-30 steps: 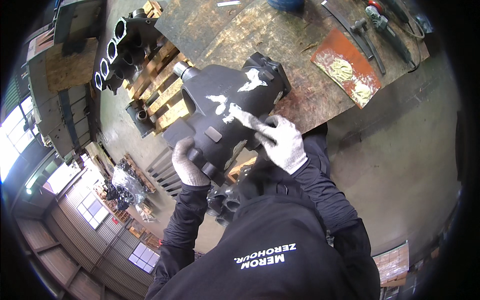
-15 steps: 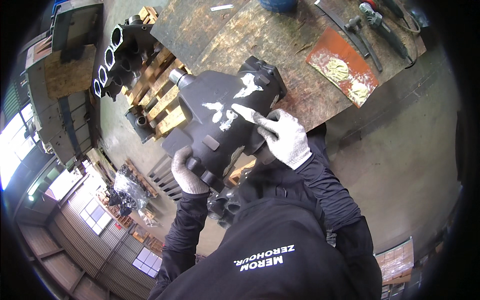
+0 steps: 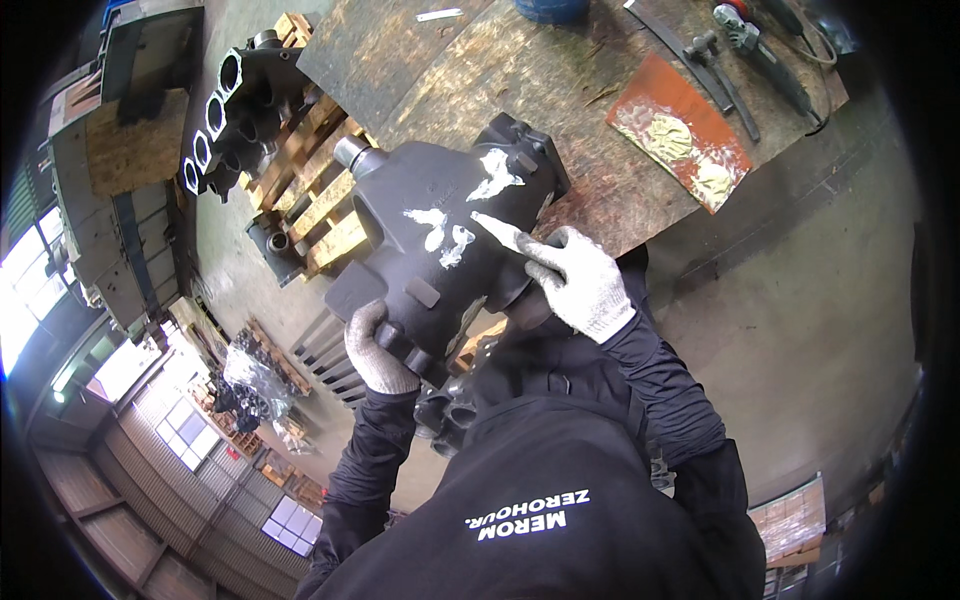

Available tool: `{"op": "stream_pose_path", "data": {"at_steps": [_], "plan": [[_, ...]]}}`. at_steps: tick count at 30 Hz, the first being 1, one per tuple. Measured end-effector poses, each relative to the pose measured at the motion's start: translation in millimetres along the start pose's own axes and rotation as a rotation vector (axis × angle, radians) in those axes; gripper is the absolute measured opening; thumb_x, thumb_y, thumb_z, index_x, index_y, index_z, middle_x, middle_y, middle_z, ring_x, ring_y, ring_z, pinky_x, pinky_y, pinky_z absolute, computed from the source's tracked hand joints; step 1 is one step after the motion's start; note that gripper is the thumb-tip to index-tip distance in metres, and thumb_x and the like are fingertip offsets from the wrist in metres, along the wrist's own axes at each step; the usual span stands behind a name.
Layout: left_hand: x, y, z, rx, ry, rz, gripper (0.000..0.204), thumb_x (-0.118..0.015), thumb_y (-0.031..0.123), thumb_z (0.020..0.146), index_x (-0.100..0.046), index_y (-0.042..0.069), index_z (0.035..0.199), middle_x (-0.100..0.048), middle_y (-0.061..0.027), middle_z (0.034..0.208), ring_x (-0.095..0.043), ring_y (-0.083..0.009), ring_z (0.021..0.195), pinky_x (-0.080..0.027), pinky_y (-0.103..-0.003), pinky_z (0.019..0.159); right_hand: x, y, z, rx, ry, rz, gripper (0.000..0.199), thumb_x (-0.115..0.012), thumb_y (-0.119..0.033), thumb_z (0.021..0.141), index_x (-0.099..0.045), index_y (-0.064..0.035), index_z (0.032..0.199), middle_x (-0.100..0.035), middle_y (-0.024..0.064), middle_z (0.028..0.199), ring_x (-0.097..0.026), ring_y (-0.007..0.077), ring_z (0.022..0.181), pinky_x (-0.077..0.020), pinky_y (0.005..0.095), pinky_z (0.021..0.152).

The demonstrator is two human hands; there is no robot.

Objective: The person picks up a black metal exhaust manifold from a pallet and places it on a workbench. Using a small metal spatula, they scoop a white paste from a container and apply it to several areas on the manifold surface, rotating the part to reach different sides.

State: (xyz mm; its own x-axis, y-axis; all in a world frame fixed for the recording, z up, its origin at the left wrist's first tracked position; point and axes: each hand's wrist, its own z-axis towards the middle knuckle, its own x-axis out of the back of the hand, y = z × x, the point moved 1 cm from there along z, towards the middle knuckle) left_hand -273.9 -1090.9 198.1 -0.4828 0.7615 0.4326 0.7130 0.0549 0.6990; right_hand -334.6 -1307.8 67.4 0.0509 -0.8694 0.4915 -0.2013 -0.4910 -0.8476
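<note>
A large black cast-metal housing (image 3: 420,200) lies tilted at the table's near left edge, with a shiny pipe stub at its upper left. White smears of filler paste (image 3: 497,176) mark its upper face. My left hand (image 3: 378,350), in a pale knit glove, is closed around the lower-left end of the housing. My right hand (image 3: 585,285), gloved too, pinches a slim, pale, pointed spatula (image 3: 497,230). Its tip is at the housing's face, just right of the middle smears. Fingers partly hide the spatula's rear end.
The worn table (image 3: 430,80) bears an orange-red board (image 3: 680,135) with lumps of cream paste. Beyond lie a hammer (image 3: 720,80), a flat bar, a corded angle grinder (image 3: 765,60) and a blue container (image 3: 552,8). Black castings (image 3: 245,110) and wooden pallets (image 3: 335,235) stand at left.
The right hand and spatula have shifted slightly right and down across the housing. The left hand keeps its hold; the view has shifted slightly.
</note>
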Motion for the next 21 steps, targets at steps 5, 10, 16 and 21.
{"op": "stream_pose_path", "data": {"at_steps": [5, 10, 16, 21], "plan": [[13, -18, 13, -0.129, -0.067, 0.023, 0.009, -0.064, 0.018, 0.085, -0.065, 0.010, 0.084, -0.056, 0.0020, 0.073, -0.054, -0.0103, 0.066, -0.048, -0.026, 0.068, -16, 1, 5, 0.077, 0.062, -0.074, 0.037, -0.070, -0.029, 0.091, -0.070, -0.0304, 0.128, -0.062, 0.0099, 0.094, -0.066, 0.0314, 0.083, -0.0555, 0.0434, 0.068], [22, -26, 16, -0.170, -0.068, 0.065, 0.010, -0.062, 0.018, 0.088, -0.065, 0.010, 0.084, -0.055, 0.0020, 0.071, -0.053, -0.0097, 0.064, -0.046, -0.026, 0.065, -2, 12, -11, 0.002, -0.057, -0.024, 0.038, -0.070, -0.028, 0.091, -0.069, -0.0304, 0.130, -0.062, 0.0108, 0.094, -0.066, 0.0337, 0.080, -0.0555, 0.0444, 0.070], [14, -21, 10, -0.156, -0.059, 0.048, 0.012, -0.061, 0.019, 0.090, -0.063, 0.010, 0.082, -0.053, 0.0016, 0.069, -0.052, -0.0095, 0.061, -0.045, -0.026, 0.060, -9, 1, -1, 0.084, 0.022, -0.036, 0.039, -0.070, -0.028, 0.091, -0.069, -0.0309, 0.131, -0.059, 0.0092, 0.092, -0.064, 0.0316, 0.085, -0.0555, 0.0433, 0.070], [10, -16, 3, -0.114, -0.054, 0.040, 0.013, -0.061, 0.019, 0.090, -0.062, 0.011, 0.081, -0.053, 0.0016, 0.068, -0.053, -0.0098, 0.061, -0.045, -0.026, 0.058, 2, 4, -14, 0.049, -0.058, 0.005, 0.039, -0.070, -0.028, 0.092, -0.069, -0.0302, 0.131, -0.063, 0.0100, 0.098, -0.067, 0.0323, 0.085, -0.0561, 0.0426, 0.071]]}}
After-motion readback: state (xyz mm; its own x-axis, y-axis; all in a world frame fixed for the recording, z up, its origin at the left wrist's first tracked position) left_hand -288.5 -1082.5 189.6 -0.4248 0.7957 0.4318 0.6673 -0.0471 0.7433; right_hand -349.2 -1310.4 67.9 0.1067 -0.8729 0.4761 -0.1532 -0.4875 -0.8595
